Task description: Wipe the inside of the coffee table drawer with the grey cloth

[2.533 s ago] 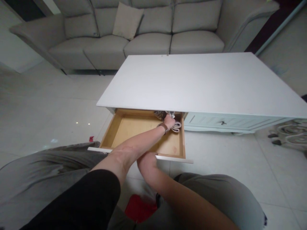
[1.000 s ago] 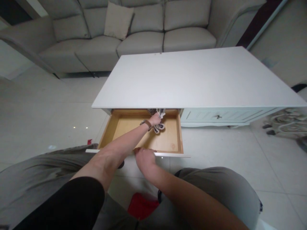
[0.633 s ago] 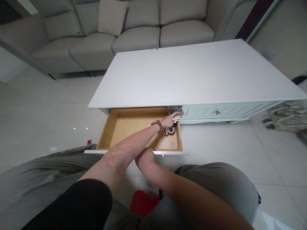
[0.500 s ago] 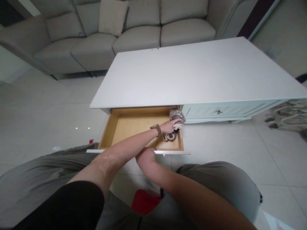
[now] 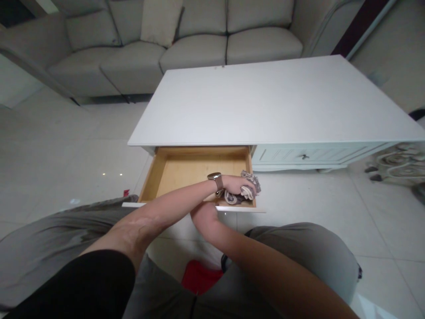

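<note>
A wooden drawer (image 5: 186,170) stands pulled out of a white coffee table (image 5: 265,102). My left hand (image 5: 236,184), with a watch on the wrist, is closed on a bunched grey and beige cloth (image 5: 249,188) at the drawer's front right corner. My right hand (image 5: 202,217) is at the drawer's white front panel (image 5: 239,208), under my left forearm; its fingers are hidden below the panel.
A second, shut drawer with a small knob (image 5: 303,156) sits to the right. A beige sofa (image 5: 186,40) with a cushion stands behind the table. A red object (image 5: 199,277) lies on the tiled floor between my knees. A patterned rug (image 5: 398,161) shows at right.
My left hand has dragged the cloth from the drawer's back right to its front right corner. My right hand has stayed at the drawer front.
</note>
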Demonstrator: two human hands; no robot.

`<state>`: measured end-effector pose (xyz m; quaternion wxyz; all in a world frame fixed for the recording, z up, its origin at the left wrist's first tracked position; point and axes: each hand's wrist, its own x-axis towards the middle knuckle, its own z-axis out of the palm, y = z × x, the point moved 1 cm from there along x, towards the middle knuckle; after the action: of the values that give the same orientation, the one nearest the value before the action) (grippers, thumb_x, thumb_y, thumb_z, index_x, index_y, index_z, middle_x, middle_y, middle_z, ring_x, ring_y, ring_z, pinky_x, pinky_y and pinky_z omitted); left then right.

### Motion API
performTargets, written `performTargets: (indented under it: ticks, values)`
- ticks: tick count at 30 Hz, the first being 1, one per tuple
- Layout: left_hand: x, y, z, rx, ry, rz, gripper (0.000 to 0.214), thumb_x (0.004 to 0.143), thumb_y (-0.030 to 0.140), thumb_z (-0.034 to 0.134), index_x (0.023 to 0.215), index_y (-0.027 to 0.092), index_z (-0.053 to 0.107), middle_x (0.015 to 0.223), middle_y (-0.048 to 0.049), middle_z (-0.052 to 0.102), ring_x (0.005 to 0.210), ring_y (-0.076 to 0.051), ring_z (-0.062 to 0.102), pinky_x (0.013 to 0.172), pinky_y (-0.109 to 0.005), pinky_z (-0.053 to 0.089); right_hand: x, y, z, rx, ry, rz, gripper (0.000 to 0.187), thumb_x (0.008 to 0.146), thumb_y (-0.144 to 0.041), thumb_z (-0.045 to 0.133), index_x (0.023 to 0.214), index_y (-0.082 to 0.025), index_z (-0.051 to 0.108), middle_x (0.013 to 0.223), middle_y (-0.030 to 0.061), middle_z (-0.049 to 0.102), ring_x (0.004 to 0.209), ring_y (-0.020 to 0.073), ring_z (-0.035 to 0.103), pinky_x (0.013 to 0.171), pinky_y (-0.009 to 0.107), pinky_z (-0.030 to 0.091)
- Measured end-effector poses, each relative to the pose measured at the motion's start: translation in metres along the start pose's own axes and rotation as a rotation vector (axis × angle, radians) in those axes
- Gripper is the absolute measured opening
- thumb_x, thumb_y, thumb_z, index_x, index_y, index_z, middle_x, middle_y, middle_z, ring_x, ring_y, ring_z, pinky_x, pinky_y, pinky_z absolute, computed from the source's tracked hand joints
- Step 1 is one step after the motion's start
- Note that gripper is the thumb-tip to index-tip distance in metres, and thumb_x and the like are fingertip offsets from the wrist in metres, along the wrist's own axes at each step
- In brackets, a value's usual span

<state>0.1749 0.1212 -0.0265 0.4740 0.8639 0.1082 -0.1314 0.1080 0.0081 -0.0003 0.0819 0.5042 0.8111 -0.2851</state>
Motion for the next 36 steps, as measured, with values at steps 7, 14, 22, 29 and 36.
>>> performTargets:
  ticks: [7, 14, 22, 29, 36]
  values:
    - [-0.077, -0.01, -0.054, 0.242, 0.339, -0.334, 0.096, 0.077, 0.007, 0.056, 0.163, 0.03, 0.021, 0.143, -0.0063, 0.062, 0.11, -0.025, 0.068, 0.093, -0.029, 0.048, -0.008, -0.001, 0.001, -0.043, 0.045, 0.096, 0.043, 0.098, -0.01, 0.035, 0.134, -0.014, 0.059, 0.119, 0.0246, 0.07, 0.103, 0.0343, 0.073, 0.08, 0.064, 0.058]
    - [-0.106, -0.039, -0.023, 0.49, 0.358, -0.586, 0.076, 0.087, 0.022, 0.059, 0.159, 0.029, 0.034, 0.15, -0.0097, 0.056, 0.128, -0.027, 0.059, 0.103, -0.031, 0.043, -0.005, 0.001, 0.006, -0.044, 0.049, 0.085, 0.044, 0.098, -0.01, 0.034, 0.135, -0.017, 0.056, 0.118, 0.0233, 0.07, 0.102, 0.0333, 0.073, 0.08, 0.061, 0.057]
    - [-0.164, -0.038, -0.029, 0.263, 0.127, -0.597, 0.047, 0.092, 0.03, 0.054, 0.138, 0.022, 0.06, 0.135, -0.0059, 0.068, 0.116, -0.019, 0.064, 0.099, -0.024, 0.043, -0.01, 0.009, -0.005, -0.065, 0.006, -0.025, 0.038, 0.101, -0.028, 0.041, 0.131, -0.013, 0.059, 0.12, 0.0208, 0.07, 0.104, 0.0311, 0.072, 0.081, 0.046, 0.058]
    - [-0.253, 0.019, -0.025, 0.323, 0.09, -0.72, 0.042, 0.09, 0.032, 0.059, 0.126, 0.013, 0.07, 0.128, -0.0174, 0.07, 0.111, -0.028, 0.067, 0.09, -0.03, 0.047, 0.009, 0.055, -0.036, -0.066, 0.047, 0.049, 0.041, 0.101, -0.043, 0.042, 0.126, -0.018, 0.062, 0.126, 0.017, 0.067, 0.112, 0.0305, 0.066, 0.091, 0.042, 0.051]
    - [-0.238, 0.049, 0.052, 0.367, 0.092, -0.632, 0.04, 0.084, 0.017, 0.062, 0.122, 0.008, 0.069, 0.111, -0.0239, 0.073, 0.097, -0.034, 0.072, 0.075, -0.038, 0.054, 0.051, 0.102, -0.025, -0.117, 0.057, 0.198, 0.075, 0.083, -0.032, 0.068, 0.151, -0.018, 0.04, 0.154, 0.0216, 0.037, 0.136, 0.0337, 0.046, 0.105, 0.042, 0.042]
